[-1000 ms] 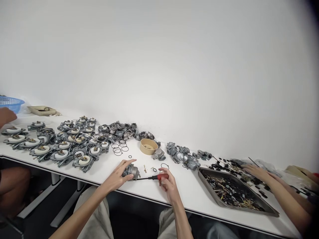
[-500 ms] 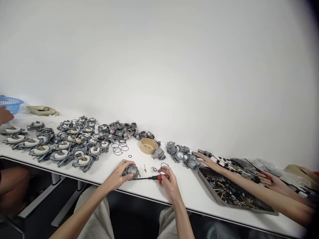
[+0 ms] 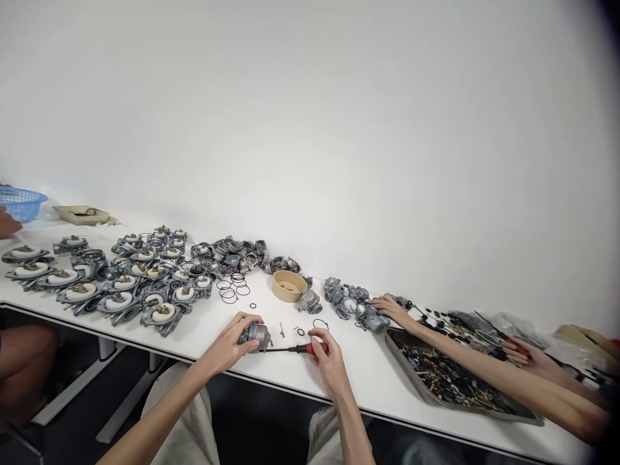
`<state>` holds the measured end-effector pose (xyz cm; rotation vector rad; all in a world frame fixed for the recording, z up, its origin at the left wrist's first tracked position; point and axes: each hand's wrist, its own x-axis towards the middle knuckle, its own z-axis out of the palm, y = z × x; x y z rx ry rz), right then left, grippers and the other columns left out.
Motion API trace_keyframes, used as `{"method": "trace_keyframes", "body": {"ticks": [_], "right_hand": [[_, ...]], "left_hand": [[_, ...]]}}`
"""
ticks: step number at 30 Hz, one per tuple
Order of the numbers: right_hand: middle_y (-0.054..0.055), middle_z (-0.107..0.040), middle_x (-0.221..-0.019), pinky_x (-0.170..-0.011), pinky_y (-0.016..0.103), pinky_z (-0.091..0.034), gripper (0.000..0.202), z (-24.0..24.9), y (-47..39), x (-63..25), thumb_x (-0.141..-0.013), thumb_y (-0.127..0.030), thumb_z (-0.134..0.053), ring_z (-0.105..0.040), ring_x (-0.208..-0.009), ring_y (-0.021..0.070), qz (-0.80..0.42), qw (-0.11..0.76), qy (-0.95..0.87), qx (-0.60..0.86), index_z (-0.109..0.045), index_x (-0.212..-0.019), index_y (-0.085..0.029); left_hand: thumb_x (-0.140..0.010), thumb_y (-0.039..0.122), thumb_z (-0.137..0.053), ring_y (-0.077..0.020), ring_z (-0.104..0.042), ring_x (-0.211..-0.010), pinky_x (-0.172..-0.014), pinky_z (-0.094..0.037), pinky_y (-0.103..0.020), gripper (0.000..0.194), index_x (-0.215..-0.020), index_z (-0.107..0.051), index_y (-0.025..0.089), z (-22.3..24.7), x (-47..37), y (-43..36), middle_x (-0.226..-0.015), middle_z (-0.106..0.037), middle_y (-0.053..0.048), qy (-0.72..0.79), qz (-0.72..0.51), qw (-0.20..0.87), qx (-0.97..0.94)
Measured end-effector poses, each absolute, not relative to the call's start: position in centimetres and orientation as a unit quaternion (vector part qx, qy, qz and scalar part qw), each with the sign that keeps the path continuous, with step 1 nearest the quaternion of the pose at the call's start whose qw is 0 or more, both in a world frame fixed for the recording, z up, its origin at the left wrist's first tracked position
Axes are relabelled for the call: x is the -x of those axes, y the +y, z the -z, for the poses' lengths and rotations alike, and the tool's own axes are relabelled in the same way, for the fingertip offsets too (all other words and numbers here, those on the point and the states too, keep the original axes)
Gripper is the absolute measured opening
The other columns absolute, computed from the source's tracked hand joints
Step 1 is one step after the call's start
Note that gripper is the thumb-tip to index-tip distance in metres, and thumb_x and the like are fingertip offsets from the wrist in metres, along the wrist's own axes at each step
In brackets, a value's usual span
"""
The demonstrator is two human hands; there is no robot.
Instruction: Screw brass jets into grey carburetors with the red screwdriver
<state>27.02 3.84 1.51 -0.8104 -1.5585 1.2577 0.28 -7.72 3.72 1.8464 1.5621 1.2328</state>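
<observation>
My left hand (image 3: 231,343) grips a small grey metal carburetor body (image 3: 256,334) that rests on the white table (image 3: 203,329). My right hand (image 3: 328,360) holds a screwdriver with a red handle (image 3: 309,348); its dark shaft lies level and points left, with the tip at the carburetor body. A few small brass parts (image 3: 282,329) and black O-rings (image 3: 320,323) lie on the table just beyond my hands.
Rows of grey carburetor parts with white discs (image 3: 121,278) fill the left of the table. A tan bowl (image 3: 289,285) stands behind. A co-worker's hand (image 3: 387,309) touches the carburetors (image 3: 356,303) by a metal tray (image 3: 523,410) of small parts. Another person's hand (image 3: 7,223) shows far left.
The co-worker's hand on the right has reached left from the tray area to the pile of carburetors. My hands have stayed on the carburetor body and screwdriver.
</observation>
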Motion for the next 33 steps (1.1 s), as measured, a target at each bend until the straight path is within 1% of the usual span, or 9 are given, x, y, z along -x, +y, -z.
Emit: {"method": "trace_keyframes", "body": {"ticks": [2,6,10,15,19,21,24,29,33], "right_hand": [[0.004,-0.064,-0.085,-0.061,0.026,-0.047,0.043,-1.7,3.7,-27.1,-0.079,-0.05,-0.077,-0.059,-0.072,0.0169,-0.513,0.462,-0.657,0.302,-0.066,-0.109,-0.021],[0.005,-0.064,-0.082,-0.046,0.024,-0.038,0.045,-2.0,3.7,-27.0,-0.086,-0.058,-0.065,-0.051,-0.051,0.0114,-0.511,0.433,-0.655,0.349,-0.067,-0.107,-0.018],[0.009,-0.069,-0.105,-0.051,0.023,-0.042,0.056,-2.0,3.6,-27.1,-0.075,-0.049,-0.078,-0.06,-0.065,0.0142,-0.542,0.474,-0.632,0.286,-0.06,-0.122,-0.023],[0.002,-0.063,-0.062,-0.038,0.022,-0.025,0.045,-2.1,3.5,-27.2,-0.086,-0.063,-0.06,-0.036,-0.038,0.008,-0.545,0.44,-0.624,0.346,-0.063,-0.085,-0.019],[0.008,-0.071,-0.098,-0.053,0.025,-0.043,0.044,-2.4,3.5,-27.3,-0.077,-0.055,-0.074,-0.061,-0.065,0.0163,-0.572,0.475,-0.614,0.266,-0.066,-0.105,-0.022],[0.007,-0.07,-0.086,-0.044,0.024,-0.036,0.046,-2.2,3.7,-27.3,-0.08,-0.062,-0.066,-0.055,-0.053,0.0138,-0.58,0.456,-0.608,0.293,-0.068,-0.097,-0.019],[0.001,-0.057,-0.059,-0.037,0.023,-0.02,0.051,-1.6,4.0,-27.2,-0.084,-0.068,-0.06,-0.032,-0.036,0.0074,-0.548,0.435,-0.611,0.369,-0.066,-0.08,-0.017],[0.009,-0.07,-0.097,-0.061,0.026,-0.047,0.047,-1.3,3.8,-27.3,-0.075,-0.048,-0.081,-0.061,-0.075,0.0187,-0.514,0.503,-0.631,0.292,-0.067,-0.11,-0.02],[0.002,-0.063,-0.073,-0.044,0.024,-0.035,0.039,-1.8,3.5,-27.2,-0.083,-0.055,-0.07,-0.043,-0.047,0.0099,-0.53,0.459,-0.637,0.321,-0.068,-0.097,-0.019]], "left_hand": [[-0.093,0.041,-0.058,-0.0289,-0.054,-0.122,-0.108,-0.04,-0.038,0.038,-0.13,-0.058,0.031,-3.7,-0.2,-7.7,-0.128,-0.055,-0.006,0.563,-0.445,0.21,-0.664],[-0.093,0.041,-0.058,-0.029,-0.054,-0.122,-0.107,-0.04,-0.038,0.038,-0.13,-0.058,0.03,-3.6,-0.1,-7.6,-0.128,-0.055,-0.006,0.563,-0.446,0.21,-0.663],[-0.093,0.041,-0.057,-0.029,-0.055,-0.121,-0.107,-0.04,-0.038,0.038,-0.13,-0.057,0.029,-3.6,-0.2,-7.6,-0.127,-0.056,-0.007,0.562,-0.446,0.209,-0.665],[-0.093,0.041,-0.057,-0.0287,-0.053,-0.123,-0.108,-0.04,-0.038,0.038,-0.13,-0.057,0.031,-3.8,-0.2,-7.8,-0.129,-0.055,-0.006,0.562,-0.45,0.21,-0.662],[-0.093,0.044,-0.057,-0.0294,-0.055,-0.119,-0.106,-0.041,-0.039,0.039,-0.13,-0.058,0.029,-3.7,-0.2,-7.7,-0.126,-0.056,-0.007,0.556,-0.451,0.206,-0.667],[-0.093,0.044,-0.057,-0.0293,-0.055,-0.118,-0.106,-0.041,-0.04,0.039,-0.129,-0.058,0.029,-3.7,-0.2,-7.6,-0.125,-0.056,-0.007,0.555,-0.453,0.203,-0.667],[-0.093,0.045,-0.057,-0.0292,-0.056,-0.118,-0.105,-0.041,-0.04,0.039,-0.129,-0.059,0.028,-3.6,-0.2,-7.5,-0.123,-0.057,-0.007,0.556,-0.457,0.2,-0.665],[-0.093,0.045,-0.057,-0.0284,-0.057,-0.116,-0.104,-0.042,-0.038,0.038,-0.127,-0.059,0.029,-3.5,-0.2,-7.5,-0.123,-0.057,-0.007,0.558,-0.455,0.204,-0.663],[-0.093,0.047,-0.056,-0.0289,-0.056,-0.117,-0.104,-0.043,-0.039,0.039,-0.128,-0.058,0.029,-3.5,-0.2,-7.4,-0.125,-0.057,-0.007,0.56,-0.453,0.207,-0.662]]}}
